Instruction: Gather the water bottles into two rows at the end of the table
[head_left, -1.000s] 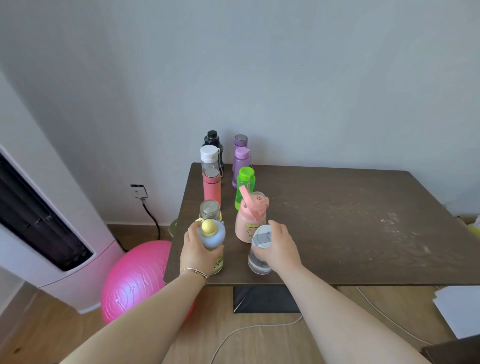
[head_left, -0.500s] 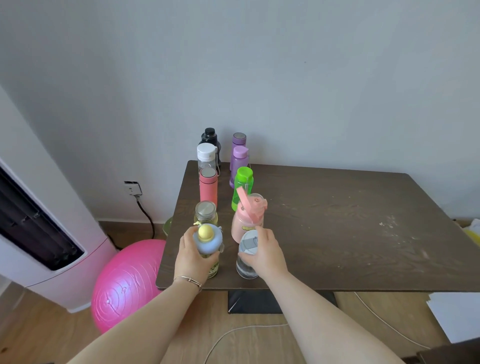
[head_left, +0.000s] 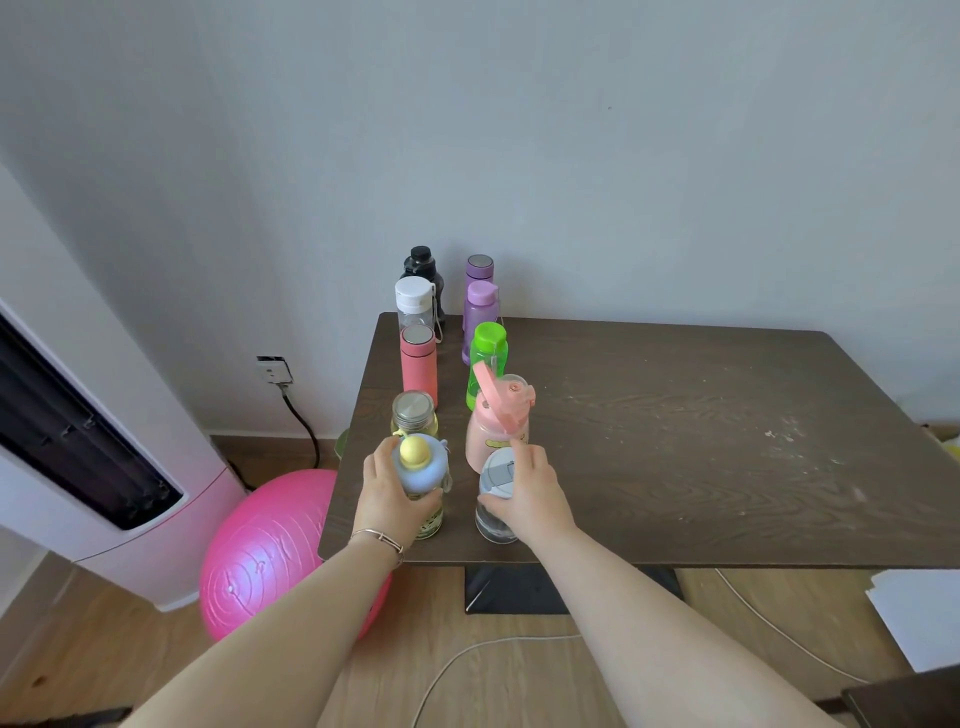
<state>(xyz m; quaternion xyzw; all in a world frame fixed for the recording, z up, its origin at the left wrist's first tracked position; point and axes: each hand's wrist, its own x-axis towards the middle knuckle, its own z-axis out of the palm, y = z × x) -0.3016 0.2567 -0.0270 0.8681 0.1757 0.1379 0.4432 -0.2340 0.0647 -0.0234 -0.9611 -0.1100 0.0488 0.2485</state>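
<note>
— Setting down the last pair, it seems: the left hand has its grip clamped round the blue-capped bottle, the right hand round the grey-lidded clear bottle, both upright at the near edge of the desk

— And the others?

— Two rows of four run back toward the wall at the desk's left end, the pink bottle nearest. Next likely calls for nudging each into line, then letting go
</note>
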